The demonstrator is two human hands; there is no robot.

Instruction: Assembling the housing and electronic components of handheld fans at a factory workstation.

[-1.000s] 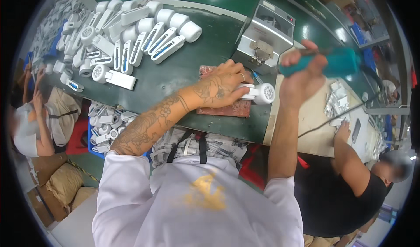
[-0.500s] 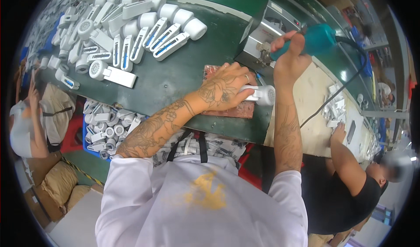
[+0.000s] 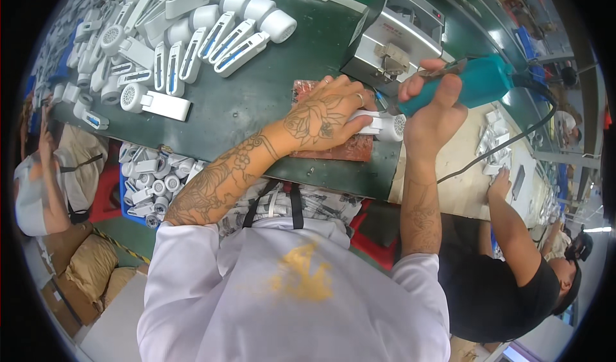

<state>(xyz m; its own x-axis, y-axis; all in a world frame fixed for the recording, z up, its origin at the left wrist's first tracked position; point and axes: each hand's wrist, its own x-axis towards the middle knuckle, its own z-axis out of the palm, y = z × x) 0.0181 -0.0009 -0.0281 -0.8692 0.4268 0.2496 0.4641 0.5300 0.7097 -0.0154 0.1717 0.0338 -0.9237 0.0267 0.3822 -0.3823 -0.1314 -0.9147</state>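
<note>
Nearest, a blue bin (image 3: pixel 131 192) of white parts tucked under the bench edge. Just beyond, left hand (image 3: pixel 324 115) pressed flat over a white handheld device (image 3: pixel 378 126), fingers wrapped around its handle, pinning it to a reddish-brown mat (image 3: pixel 337 147) on the green table (image 3: pixel 256 92). Beside it, right hand (image 3: pixel 431 102) clenched around a teal electric screwdriver (image 3: pixel 475 83), tip angled down toward the device's round head. Behind these, a grey metal fixture (image 3: pixel 401 31). Farther left, rows of white device housings (image 3: pixel 192 34) spread across the table.
</note>
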